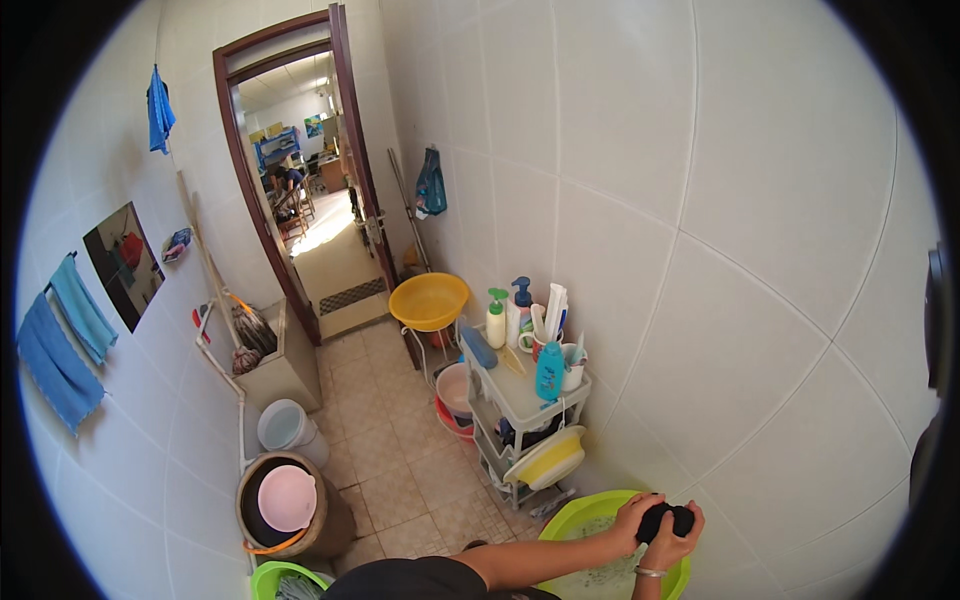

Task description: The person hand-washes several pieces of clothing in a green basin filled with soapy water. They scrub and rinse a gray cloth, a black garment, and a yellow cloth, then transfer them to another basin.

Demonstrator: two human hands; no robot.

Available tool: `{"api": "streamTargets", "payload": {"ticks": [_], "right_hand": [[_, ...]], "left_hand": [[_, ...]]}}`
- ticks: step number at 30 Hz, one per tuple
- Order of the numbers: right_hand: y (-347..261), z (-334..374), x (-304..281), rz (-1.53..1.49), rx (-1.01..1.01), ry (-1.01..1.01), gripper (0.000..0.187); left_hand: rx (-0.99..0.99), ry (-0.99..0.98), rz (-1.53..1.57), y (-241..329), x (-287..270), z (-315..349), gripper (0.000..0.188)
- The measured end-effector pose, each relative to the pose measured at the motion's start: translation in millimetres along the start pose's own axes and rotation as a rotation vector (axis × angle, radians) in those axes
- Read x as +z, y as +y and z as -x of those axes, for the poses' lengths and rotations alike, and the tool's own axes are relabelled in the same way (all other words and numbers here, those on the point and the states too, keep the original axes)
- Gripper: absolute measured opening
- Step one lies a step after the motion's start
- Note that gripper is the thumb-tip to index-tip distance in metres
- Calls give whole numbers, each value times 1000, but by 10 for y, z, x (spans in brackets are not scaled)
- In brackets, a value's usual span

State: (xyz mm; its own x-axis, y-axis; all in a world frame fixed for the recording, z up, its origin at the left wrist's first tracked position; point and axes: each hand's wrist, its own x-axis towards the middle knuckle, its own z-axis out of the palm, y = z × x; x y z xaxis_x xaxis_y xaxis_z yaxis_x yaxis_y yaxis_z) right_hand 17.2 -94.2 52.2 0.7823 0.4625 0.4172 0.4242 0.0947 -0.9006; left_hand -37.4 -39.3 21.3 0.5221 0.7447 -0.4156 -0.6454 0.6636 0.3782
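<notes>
Above a lime-green basin (568,518) of sudsy water, my two hands are closed around a bunched black cloth (657,522). My left hand (630,518) grips it from the left side. My right hand (676,545), with a silver bangle at its wrist, holds it from the right and below. The cloth is squeezed into a small wad, so its exact kind cannot be made out. Part of the basin is hidden behind my forearms.
Beside the basin stands a grey shelf cart (520,395) with bottles on top and a yellow-white basin (548,457) at its side. To the left are a large brown vat (330,520) with a pink bowl (287,498), and a white bucket (290,428). A doorway (335,250) lies beyond.
</notes>
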Motion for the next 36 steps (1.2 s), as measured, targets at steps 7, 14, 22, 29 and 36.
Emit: {"api": "streamTargets", "payload": {"ticks": [7,14,22,29,36], "right_hand": [[-210,71,-113,109,-521,-272,34],[-418,32,-152,73,-886,-412,35],[-326,163,-315,182,-1075,-474,20],[109,356,-380,316,-1178,-459,9],[217,441,-343,321,-1177,-508,9]], "left_hand": [[-471,-374,-142,303,-59,-83,20],[-509,-629,-393,422,-34,-223,29],[-297,-667,-1091,283,86,-312,20],[-10,-719,-1470,168,69,-237,17],[65,-599,-1441,-5,-183,-370,16]]}}
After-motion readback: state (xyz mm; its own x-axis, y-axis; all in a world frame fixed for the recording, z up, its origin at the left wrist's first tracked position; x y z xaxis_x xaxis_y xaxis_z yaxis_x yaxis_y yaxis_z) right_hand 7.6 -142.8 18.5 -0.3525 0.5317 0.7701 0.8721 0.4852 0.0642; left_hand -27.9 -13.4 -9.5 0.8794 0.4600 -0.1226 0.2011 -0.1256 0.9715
